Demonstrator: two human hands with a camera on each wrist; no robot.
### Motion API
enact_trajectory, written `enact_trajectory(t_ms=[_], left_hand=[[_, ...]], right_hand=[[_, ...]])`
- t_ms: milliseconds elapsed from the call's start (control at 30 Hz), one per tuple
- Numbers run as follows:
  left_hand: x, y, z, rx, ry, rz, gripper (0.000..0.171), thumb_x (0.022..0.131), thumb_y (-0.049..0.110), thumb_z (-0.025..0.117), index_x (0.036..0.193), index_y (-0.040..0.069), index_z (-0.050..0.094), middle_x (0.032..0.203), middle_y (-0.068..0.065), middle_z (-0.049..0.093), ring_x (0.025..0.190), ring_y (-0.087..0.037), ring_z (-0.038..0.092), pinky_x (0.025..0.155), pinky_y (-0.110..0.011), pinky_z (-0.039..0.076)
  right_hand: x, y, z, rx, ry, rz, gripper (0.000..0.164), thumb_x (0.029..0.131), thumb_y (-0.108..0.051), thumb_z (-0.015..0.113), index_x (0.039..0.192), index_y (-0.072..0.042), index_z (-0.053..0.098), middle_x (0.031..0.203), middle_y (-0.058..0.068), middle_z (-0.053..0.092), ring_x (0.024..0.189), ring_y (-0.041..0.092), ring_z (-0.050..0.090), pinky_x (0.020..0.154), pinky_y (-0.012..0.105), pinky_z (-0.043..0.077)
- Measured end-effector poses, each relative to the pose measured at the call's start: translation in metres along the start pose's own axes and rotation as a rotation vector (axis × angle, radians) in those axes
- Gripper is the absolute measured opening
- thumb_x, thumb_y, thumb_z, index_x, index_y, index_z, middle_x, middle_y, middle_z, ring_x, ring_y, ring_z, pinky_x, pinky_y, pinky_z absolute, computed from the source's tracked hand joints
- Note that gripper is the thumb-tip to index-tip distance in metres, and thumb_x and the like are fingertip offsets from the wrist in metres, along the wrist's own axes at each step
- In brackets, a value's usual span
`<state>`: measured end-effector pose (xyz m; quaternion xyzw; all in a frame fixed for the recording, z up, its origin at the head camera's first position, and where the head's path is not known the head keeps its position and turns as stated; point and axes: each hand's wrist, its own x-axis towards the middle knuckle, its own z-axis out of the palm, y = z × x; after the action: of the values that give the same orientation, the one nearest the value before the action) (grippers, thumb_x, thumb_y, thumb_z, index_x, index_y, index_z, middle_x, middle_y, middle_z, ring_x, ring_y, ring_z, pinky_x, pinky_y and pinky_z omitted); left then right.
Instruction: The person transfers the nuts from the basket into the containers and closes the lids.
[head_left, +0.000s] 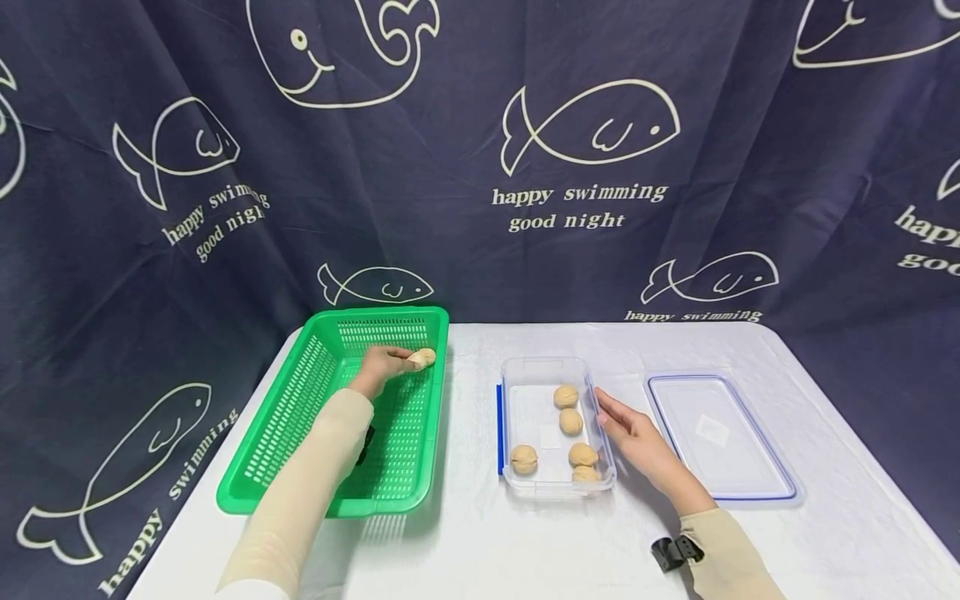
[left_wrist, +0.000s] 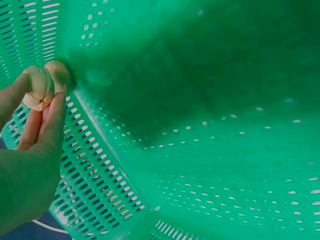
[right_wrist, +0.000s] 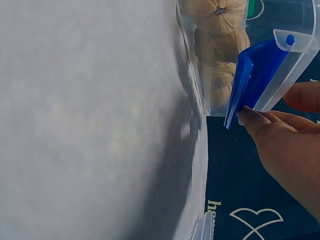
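Inside the green basket [head_left: 442, 400], near its far right corner, my left hand [head_left: 382, 367] pinches two walnuts [left_wrist: 39, 89] that sit side by side. The thumb presses one and a fingertip lies against the other. My right hand [head_left: 641, 442] rests along the right side of a clear plastic box [head_left: 543, 487], fingers mostly straight. In the right wrist view its fingertips touch the lower end of the blue latch flap [right_wrist: 257, 75], which hangs outward from the rim. Several walnuts [head_left: 571, 422] lie in the box, most toward its right side.
A clear lid [head_left: 720, 433] with a blue seal lies flat on the white table [head_left: 480, 542], right of the box. Another blue flap [head_left: 500, 429] hangs at the box's left side. Behind the table hangs a dark curtain [head_left: 465, 167] with fish drawings.
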<state>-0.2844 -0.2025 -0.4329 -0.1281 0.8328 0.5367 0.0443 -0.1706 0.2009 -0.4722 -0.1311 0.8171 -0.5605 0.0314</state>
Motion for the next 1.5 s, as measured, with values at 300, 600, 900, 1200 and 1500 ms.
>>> enact_trajectory(t_ms=[300,600,900,1200,1500], left_hand=[[-0.002,0.01,-0.007,-0.09,0.006,0.008,0.035,0.084,0.003,0.072,0.117,-0.005,0.065,0.121,-0.021,0.062,0.103,-0.024,0.06,0.098,-0.039,0.047],[-0.009,0.026,-0.016,-0.133,0.02,0.028,0.038,0.084,0.008,0.074,0.12,-0.001,0.065,0.123,-0.016,0.063,0.11,-0.025,0.058,0.098,-0.035,0.046],[-0.02,0.049,-0.012,-0.151,-0.03,0.113,0.04,0.084,0.016,0.076,0.121,0.004,0.066,0.121,-0.011,0.065,0.116,-0.026,0.057,0.099,-0.035,0.045],[-0.038,0.087,0.004,-0.185,-0.05,0.184,0.039,0.082,0.015,0.078,0.119,0.005,0.067,0.121,-0.012,0.065,0.116,-0.025,0.056,0.1,-0.035,0.044],[-0.053,0.114,0.037,-0.216,-0.111,0.226,0.036,0.082,0.016,0.078,0.116,0.008,0.069,0.115,-0.009,0.068,0.111,-0.024,0.06,0.101,-0.041,0.043]], right_hand=[[0.0,-0.001,0.0,0.003,-0.003,0.006,0.051,0.103,-0.015,0.045,0.146,0.008,0.029,0.15,0.024,0.029,0.139,0.036,0.027,0.11,0.04,0.023],[0.0,0.0,0.0,0.005,0.003,0.0,0.051,0.103,-0.014,0.045,0.146,0.008,0.03,0.15,0.024,0.03,0.139,0.036,0.027,0.111,0.031,0.026],[0.0,0.003,0.002,0.017,0.021,-0.035,0.049,0.102,-0.012,0.047,0.144,0.009,0.032,0.147,0.026,0.033,0.137,0.037,0.03,0.098,0.003,0.026],[0.002,0.002,0.002,0.019,0.015,-0.031,0.05,0.102,-0.012,0.046,0.145,0.009,0.031,0.148,0.026,0.032,0.137,0.036,0.03,0.099,0.004,0.026],[0.0,0.002,0.002,0.01,0.014,-0.026,0.05,0.102,-0.012,0.046,0.145,0.008,0.031,0.148,0.025,0.033,0.137,0.036,0.031,0.1,0.005,0.025]])
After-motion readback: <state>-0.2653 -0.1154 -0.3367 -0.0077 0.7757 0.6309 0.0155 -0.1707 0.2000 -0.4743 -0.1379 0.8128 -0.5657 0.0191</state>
